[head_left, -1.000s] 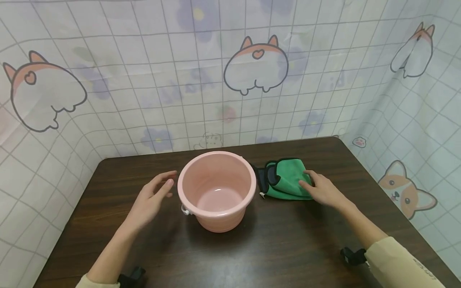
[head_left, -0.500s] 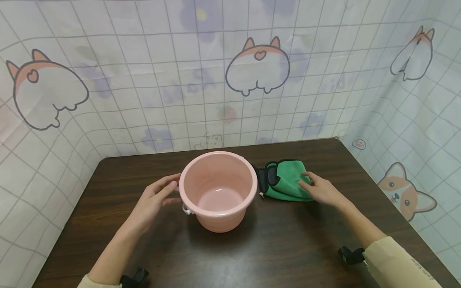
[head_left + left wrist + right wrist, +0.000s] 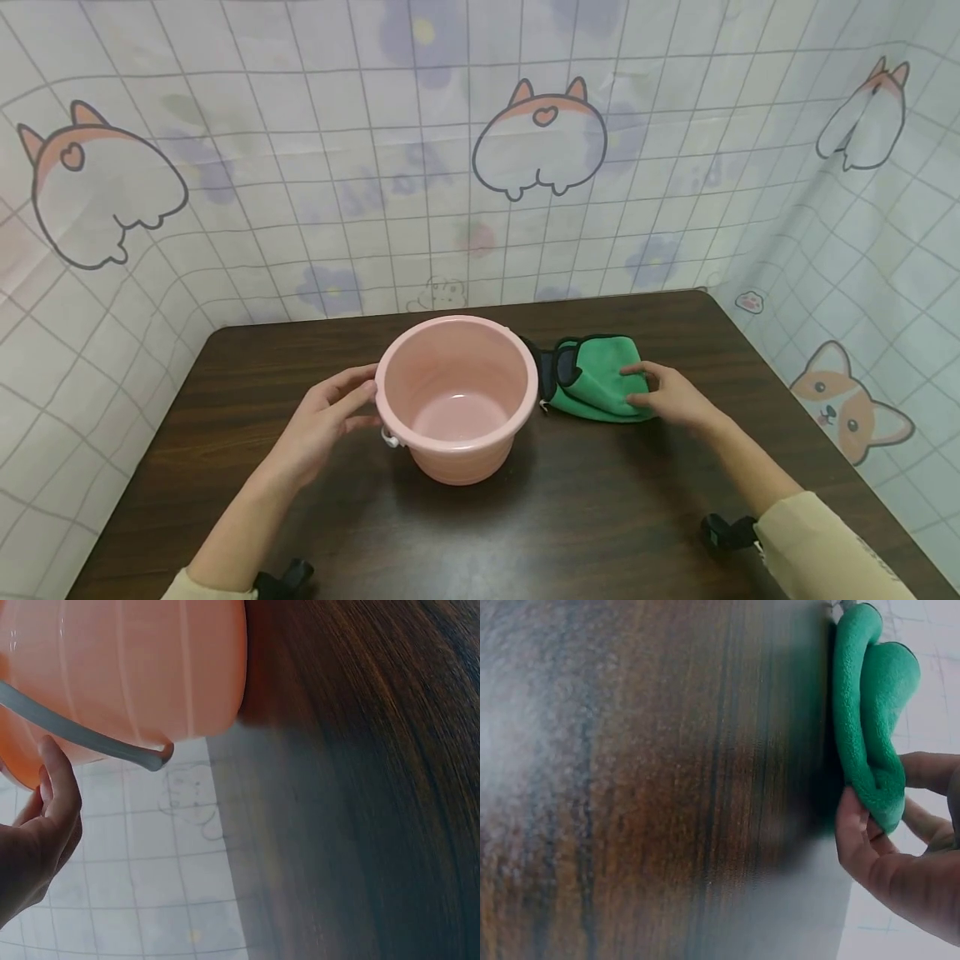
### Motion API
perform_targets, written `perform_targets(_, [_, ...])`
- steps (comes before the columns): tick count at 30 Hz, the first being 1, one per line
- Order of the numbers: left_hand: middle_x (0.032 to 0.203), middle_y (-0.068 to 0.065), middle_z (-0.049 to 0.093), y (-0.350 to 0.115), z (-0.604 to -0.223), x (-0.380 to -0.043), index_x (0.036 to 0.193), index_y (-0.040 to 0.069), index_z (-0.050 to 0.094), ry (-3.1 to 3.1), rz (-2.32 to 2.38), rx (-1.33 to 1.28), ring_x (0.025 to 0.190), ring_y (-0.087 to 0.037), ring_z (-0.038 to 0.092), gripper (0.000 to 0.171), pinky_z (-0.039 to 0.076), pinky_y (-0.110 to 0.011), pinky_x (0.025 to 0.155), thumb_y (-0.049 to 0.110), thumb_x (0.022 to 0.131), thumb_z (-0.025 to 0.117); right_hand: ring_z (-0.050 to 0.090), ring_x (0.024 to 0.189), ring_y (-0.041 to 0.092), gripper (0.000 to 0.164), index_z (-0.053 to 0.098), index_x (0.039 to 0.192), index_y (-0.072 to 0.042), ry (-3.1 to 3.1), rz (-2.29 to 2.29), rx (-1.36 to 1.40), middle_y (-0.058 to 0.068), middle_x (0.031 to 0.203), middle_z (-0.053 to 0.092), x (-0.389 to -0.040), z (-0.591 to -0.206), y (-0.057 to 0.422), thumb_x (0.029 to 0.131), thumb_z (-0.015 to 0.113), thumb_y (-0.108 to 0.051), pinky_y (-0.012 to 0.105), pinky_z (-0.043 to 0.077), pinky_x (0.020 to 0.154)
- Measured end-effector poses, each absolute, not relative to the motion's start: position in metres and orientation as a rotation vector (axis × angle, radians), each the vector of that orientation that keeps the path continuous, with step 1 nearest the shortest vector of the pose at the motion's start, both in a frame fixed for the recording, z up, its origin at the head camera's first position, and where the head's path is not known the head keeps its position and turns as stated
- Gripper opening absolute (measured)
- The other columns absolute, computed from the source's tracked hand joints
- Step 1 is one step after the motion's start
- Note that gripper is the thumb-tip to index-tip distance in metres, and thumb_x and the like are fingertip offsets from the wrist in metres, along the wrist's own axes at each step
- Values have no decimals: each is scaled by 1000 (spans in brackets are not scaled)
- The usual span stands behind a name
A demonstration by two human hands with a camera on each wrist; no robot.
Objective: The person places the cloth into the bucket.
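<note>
A pink bucket point(image 3: 459, 462) stands upright on the dark wooden table, and its inside shows only a bare bottom. My left hand point(image 3: 313, 425) is at the left of the bucket, its relaxed fingertips at the rim. In the left wrist view, the bucket's grey handle point(image 3: 82, 733) hangs along the ribbed side, close to a fingertip of that hand. Right of the bucket lies a folded green cloth point(image 3: 600, 375) with black edging, dark patches and a small white tag. My right hand point(image 3: 675, 400) pinches its right end, with the fold point(image 3: 881, 787) between thumb and fingers.
The dark wooden table point(image 3: 480, 550) ends at a wall covering point(image 3: 360, 225) printed with corgis and flowers, which also runs along both sides. Black wrist devices, one of them a right wrist camera point(image 3: 727, 533), sit below the cuffs.
My left hand has moved right, from beside the bucket to its rim. The fingers of my right hand have shifted on the cloth's right end. Bucket and cloth stay about in place.
</note>
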State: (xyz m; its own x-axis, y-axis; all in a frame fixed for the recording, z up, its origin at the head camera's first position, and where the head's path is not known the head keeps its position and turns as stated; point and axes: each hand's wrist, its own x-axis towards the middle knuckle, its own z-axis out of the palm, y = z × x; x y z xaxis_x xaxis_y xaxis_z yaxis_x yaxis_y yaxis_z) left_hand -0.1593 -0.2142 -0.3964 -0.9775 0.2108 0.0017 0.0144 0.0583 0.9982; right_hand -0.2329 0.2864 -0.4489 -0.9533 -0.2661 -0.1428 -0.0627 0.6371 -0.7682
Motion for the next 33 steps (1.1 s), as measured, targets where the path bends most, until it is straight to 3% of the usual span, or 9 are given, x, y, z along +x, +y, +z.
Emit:
perform_targets(7, [144, -25, 50, -215, -397, -163, 147, -8, 47, 2109, 2091, 246, 120, -31, 60, 51, 58, -37, 93, 19, 106, 61, 57, 86, 27, 54, 47, 149, 2, 2543, -1310, -231, 35, 148, 38, -233, -445, 288, 100, 66, -9, 42, 54, 69])
perform_targets(12, [143, -26, 48, -215, -395, -163, 149, -9, 43, 2059, 2095, 266, 121, -25, 60, 53, 57, -36, 93, 15, 106, 60, 44, 57, 20, 58, 42, 154, -1, 2522, -1329, -228, 32, 153, 32, -234, -445, 292, 101, 64, -10, 39, 47, 61])
perform_targets(14, [144, -27, 47, -214, -395, -164, 150, -9, 42, 2046, 2098, 269, 120, -23, 61, 53, 57, -35, 93, 13, 105, 60, 51, 66, 24, 60, 40, 156, -3, 2533, -1322, -240, 31, 156, 29, -234, -444, 292, 101, 64, -12, 40, 47, 65])
perform_targets(16, [145, -28, 46, -214, -394, -164, 150, -10, 41, 2033, 2104, 272, 119, -22, 61, 54, 57, -35, 93, 12, 105, 60, 59, 92, 34, 62, 39, 157, -5, 2535, -1336, -247, 31, 160, 25, -235, -443, 292, 102, 65, -13, 44, 51, 75])
perform_targets(20, [147, -27, 45, -215, -393, -165, 150, -10, 41, 2015, 2105, 256, 119, -23, 62, 55, 57, -36, 94, 11, 104, 62, 41, 134, 43, 63, 37, 159, -9, 2512, -1404, -258, 27, 165, 16, -234, -439, 289, 102, 64, -15, 58, 49, 97])
perform_targets(22, [148, -26, 45, -216, -394, -165, 150, -10, 41, 2013, 2096, 240, 119, -24, 62, 55, 56, -38, 95, 11, 104, 63, 44, 132, 41, 64, 37, 160, -10, 2486, -1454, -269, 24, 166, 16, -234, -437, 287, 103, 64, -15, 59, 47, 100])
perform_targets(27, [149, -25, 44, -218, -393, -166, 151, -8, 40, 2002, 2085, 234, 121, -25, 61, 57, 56, -39, 96, 11, 103, 64, 54, 112, 34, 64, 36, 160, -13, 2437, -1584, -318, 18, 164, 25, -235, -428, 282, 103, 64, -15, 50, 49, 89])
perform_targets(31, [148, -25, 44, -216, -391, -167, 152, -8, 39, 1981, 2092, 247, 120, -25, 61, 57, 56, -38, 95, 10, 103, 63, 51, 128, 30, 64, 35, 161, -14, 2387, -1683, -367, 15, 167, 21, -237, -420, 278, 104, 63, -15, 39, 50, 94])
perform_targets(33, [147, -25, 44, -216, -390, -168, 152, -8, 38, 1969, 2094, 248, 119, -24, 62, 57, 57, -37, 94, 9, 103, 63, 53, 126, 26, 65, 34, 161, -14, 2357, -1730, -392, 14, 168, 19, -237, -415, 276, 104, 63, -14, 34, 50, 91])
